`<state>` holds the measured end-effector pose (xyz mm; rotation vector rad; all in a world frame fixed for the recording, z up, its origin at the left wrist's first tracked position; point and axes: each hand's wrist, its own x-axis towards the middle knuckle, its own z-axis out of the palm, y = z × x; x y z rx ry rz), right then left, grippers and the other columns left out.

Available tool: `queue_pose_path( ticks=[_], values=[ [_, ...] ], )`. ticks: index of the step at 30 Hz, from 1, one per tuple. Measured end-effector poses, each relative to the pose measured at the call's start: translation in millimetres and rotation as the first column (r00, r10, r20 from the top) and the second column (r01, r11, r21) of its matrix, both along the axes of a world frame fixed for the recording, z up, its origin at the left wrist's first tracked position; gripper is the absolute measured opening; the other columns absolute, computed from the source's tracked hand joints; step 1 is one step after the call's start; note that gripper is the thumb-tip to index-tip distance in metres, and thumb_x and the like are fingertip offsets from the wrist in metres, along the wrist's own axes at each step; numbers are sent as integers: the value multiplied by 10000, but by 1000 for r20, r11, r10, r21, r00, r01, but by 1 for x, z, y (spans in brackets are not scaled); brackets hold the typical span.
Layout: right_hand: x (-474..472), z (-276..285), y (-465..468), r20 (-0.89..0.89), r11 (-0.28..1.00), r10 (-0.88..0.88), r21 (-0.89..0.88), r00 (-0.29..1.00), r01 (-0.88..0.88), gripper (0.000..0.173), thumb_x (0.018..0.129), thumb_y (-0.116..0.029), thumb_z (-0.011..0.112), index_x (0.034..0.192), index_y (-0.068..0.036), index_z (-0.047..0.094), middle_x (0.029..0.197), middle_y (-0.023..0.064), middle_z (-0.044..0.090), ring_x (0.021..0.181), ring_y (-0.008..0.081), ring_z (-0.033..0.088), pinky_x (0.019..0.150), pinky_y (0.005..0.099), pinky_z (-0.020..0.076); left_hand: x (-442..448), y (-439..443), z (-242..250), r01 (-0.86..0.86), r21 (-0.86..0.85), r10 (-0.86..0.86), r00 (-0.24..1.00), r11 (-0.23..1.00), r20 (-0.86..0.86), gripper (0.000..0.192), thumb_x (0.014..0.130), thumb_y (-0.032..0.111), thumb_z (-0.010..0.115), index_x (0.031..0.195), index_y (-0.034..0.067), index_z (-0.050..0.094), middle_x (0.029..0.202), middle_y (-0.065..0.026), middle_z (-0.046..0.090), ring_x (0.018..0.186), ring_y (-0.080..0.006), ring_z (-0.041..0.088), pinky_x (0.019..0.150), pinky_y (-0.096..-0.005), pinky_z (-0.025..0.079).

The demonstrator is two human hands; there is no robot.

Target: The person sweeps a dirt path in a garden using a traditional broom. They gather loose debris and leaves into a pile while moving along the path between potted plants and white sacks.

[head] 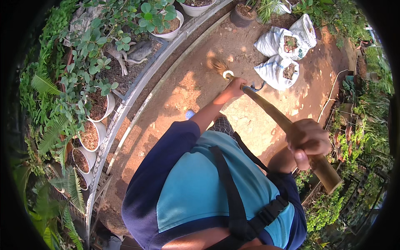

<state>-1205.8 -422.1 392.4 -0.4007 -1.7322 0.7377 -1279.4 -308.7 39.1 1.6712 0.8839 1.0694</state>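
Observation:
A long-handled stick broom [268, 107] runs diagonally across the view, its pole made of bamboo or wood. My left hand [236, 87] is closed around the lower part of the pole, just above a white ring and a blue tie. Beyond that hand the brown bristles [218, 65] fan out over the dirt floor, slightly blurred. Near the pole's top end, my right hand [307, 140] grips it, with the cut end sticking out past the fingers.
White woven sacks [276, 72] holding dry leaves stand at the upper right. A raised metal-edged bench [134, 90] with potted plants curves along the left. A black pot [242, 15] sits at the top. A pale hose [332, 90] and dense plants [359, 131] line the right side.

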Motion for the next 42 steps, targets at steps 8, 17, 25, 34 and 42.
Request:
queue_pose_path(
  ticks=[8, 17, 25, 34, 42],
  values=[
    [10, -58, -5, -130, 905, 332, -237, 934, -354, 267, 697, -3, 616, 554, -53, 396, 463, 34, 458, 356, 180, 463, 354, 292, 392, -71, -76, -78, 110, -148, -142, 964, 983, -226, 200, 578, 90, 712, 667, 41, 540, 576, -57, 515, 580, -166, 527, 538, -307, 397],
    [44, 32, -15, -15, 874, 481, -65, 876, -481, 253, 734, -13, 613, 579, -57, 418, 485, 20, 495, 384, 147, 495, 367, 275, 445, -22, -62, 28, 115, 9, -115, 992, 993, -54, 83, 554, -12, 562, 572, 3, 482, 574, -186, 523, 570, -346, 541, 521, -406, 386],
    [4, -48, 20, 65, 997, -56, -43, 996, 59, 244, 796, -79, 555, 622, -83, 385, 432, -7, 394, 326, 118, 383, 323, 277, 345, -18, 7, -48, 128, -145, -143, 985, 981, -99, 98, 562, 39, 617, 613, 24, 534, 545, -151, 509, 515, -309, 518, 501, -374, 395],
    [15, -21, 6, -71, 874, 460, -142, 885, -466, 264, 739, -60, 645, 598, -51, 421, 473, 18, 462, 365, 168, 469, 341, 300, 397, -63, -54, -25, 135, -173, -156, 982, 976, -109, 154, 555, 76, 649, 591, 28, 508, 556, -149, 507, 548, -312, 522, 518, -399, 398],
    [18, -3, 2, 29, 962, 273, 17, 961, -274, 232, 776, -115, 600, 626, -96, 424, 480, -18, 478, 374, 107, 474, 384, 244, 422, -16, -1, -12, 31, 93, -40, 994, 995, 102, 179, 557, 51, 640, 548, 27, 463, 496, -121, 460, 464, -229, 469, 462, -354, 335]
  ],
)
